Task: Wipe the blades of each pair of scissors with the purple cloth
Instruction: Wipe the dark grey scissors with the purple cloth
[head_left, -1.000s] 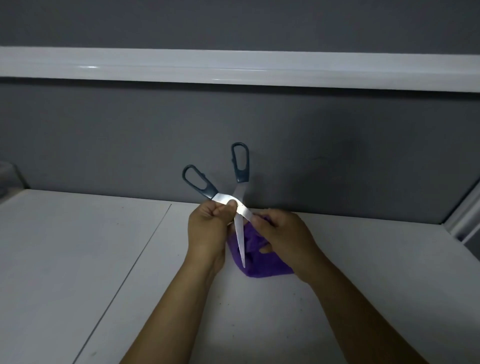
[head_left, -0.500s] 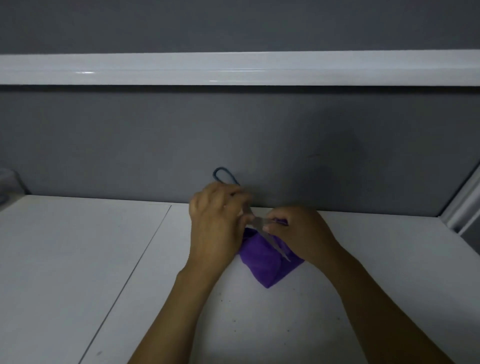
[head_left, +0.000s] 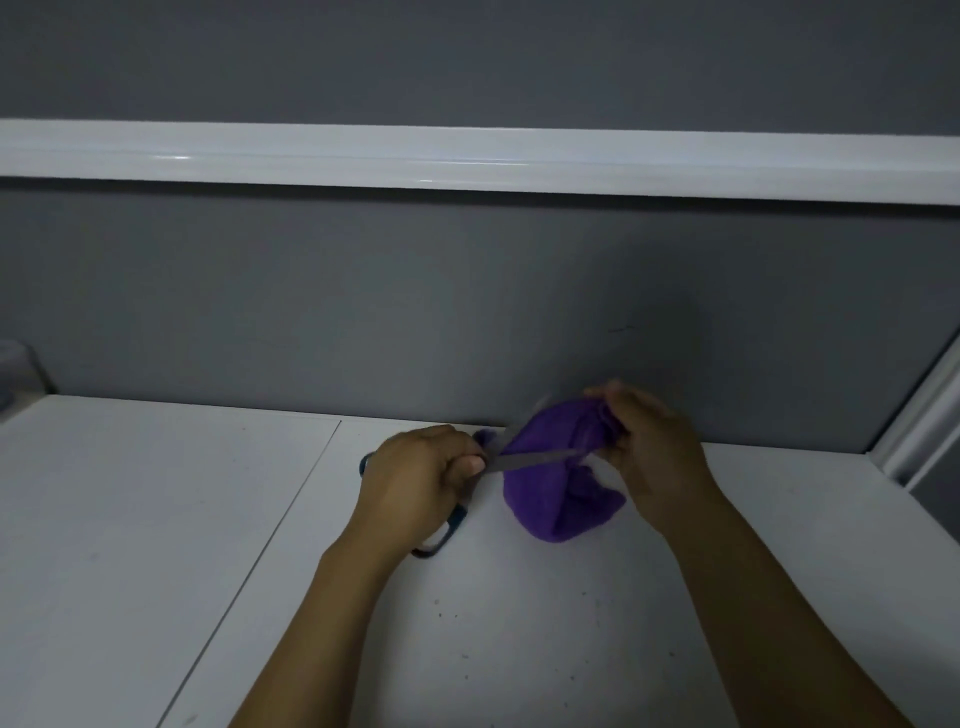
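The left hand (head_left: 415, 486) has its fingers curled round a pair of scissors (head_left: 532, 459) at the pivot, with the thumb lying on the metal. The dark teal handles stick out below and behind that hand. The blades are spread: one runs level to the right across the purple cloth (head_left: 545, 493), and the other slants up behind it, blurred. The right hand (head_left: 652, 441) pinches the bunched top of the cloth, whose lower fold hangs down to the white table (head_left: 156, 519). A grey partition (head_left: 363, 312) with a white rail (head_left: 467, 161) stands behind.
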